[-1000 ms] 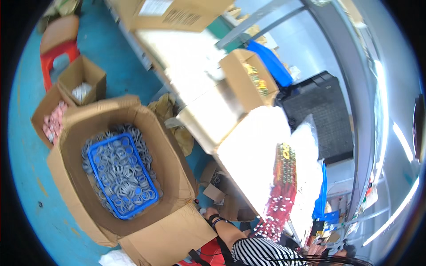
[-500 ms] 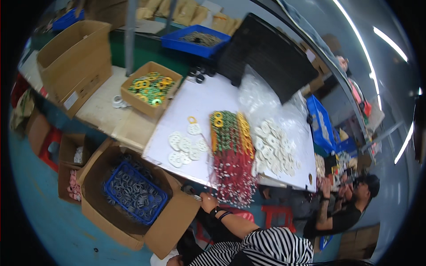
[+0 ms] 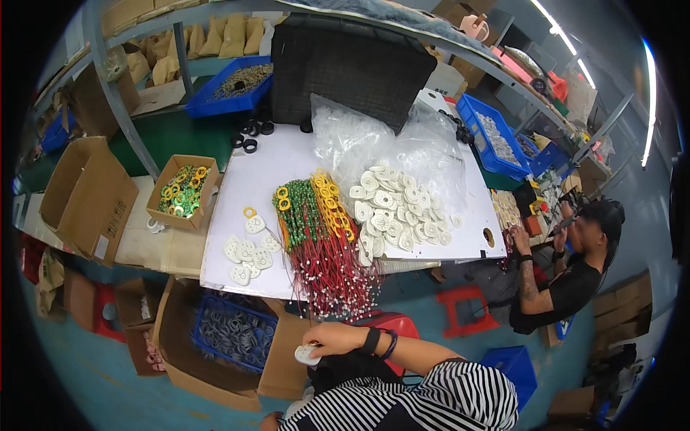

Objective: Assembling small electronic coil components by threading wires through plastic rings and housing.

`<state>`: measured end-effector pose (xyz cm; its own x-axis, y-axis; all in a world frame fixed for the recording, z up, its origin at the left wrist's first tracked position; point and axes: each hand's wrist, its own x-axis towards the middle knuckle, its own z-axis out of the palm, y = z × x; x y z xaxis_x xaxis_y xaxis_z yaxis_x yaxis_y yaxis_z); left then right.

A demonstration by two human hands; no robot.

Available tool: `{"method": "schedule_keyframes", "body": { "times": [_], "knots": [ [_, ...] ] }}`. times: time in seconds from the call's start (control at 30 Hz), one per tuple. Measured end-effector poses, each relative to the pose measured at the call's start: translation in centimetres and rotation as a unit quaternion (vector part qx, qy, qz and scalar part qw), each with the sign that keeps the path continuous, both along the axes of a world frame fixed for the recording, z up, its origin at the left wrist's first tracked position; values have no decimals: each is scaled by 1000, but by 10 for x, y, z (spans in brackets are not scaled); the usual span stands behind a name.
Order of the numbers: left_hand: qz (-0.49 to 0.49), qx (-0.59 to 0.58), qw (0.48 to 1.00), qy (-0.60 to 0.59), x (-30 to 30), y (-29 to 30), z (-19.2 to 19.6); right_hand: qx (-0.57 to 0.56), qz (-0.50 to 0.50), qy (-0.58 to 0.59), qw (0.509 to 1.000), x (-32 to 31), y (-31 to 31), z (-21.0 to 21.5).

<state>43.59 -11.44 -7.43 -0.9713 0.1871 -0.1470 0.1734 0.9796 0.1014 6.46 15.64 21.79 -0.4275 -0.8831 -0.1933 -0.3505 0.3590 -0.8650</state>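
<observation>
My right hand [image 3: 332, 337], wearing dark wristbands, is closed on a round white plastic piece [image 3: 307, 355] beside the flap of a cardboard box. Only a bit of my left hand [image 3: 270, 422] shows at the lower edge, its fingers hidden. On the white table lies a bundle of red wires [image 3: 330, 269] with green parts, yellow rings and small white ends hanging over the front edge. Left of it are several loose white plastic pieces [image 3: 248, 253], with a yellow ring [image 3: 249, 212] among them. A larger pile of similar white pieces [image 3: 402, 212] lies to its right.
Below the table stands an open cardboard box [image 3: 176, 341] holding a blue basket [image 3: 208, 345] of grey rings. A small carton [image 3: 154, 205] holds green and yellow parts. Clear plastic bags [image 3: 352, 133] lie behind the pile. A co-worker [image 3: 568, 273] sits at right near a red stool [image 3: 463, 312].
The view has turned, and the table and boxes sit differently in it. My right hand has shifted closer to my body, with the white piece now plainly seen in its fingers.
</observation>
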Motion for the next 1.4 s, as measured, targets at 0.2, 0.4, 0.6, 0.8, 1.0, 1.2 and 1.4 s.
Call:
{"method": "schedule_keyframes", "body": {
  "times": [0.2,0.4,0.6,0.8,1.0,1.2,1.4],
  "knots": [
    [186,245,919,-249,6,-41,-21,-54,30,-52,997,-40,-7,80],
    [227,202,919,-251,-7,-39,-1,-74,-211,-92,970,-149,-53,24],
    [239,238,918,-210,-26,-32,40,-33,-291,-123,948,-195,-79,-28],
    [313,220,915,-126,-121,0,162,-71,-153,-228,959,-155,10,40],
    [277,320,905,-52,-176,-3,196,52,-175,-88,979,-91,144,90],
    [147,327,933,-10,-223,16,186,115,-474,21,873,2,228,151],
    [62,405,910,-70,-286,77,255,36,-600,38,798,54,276,104]
  ]
}}
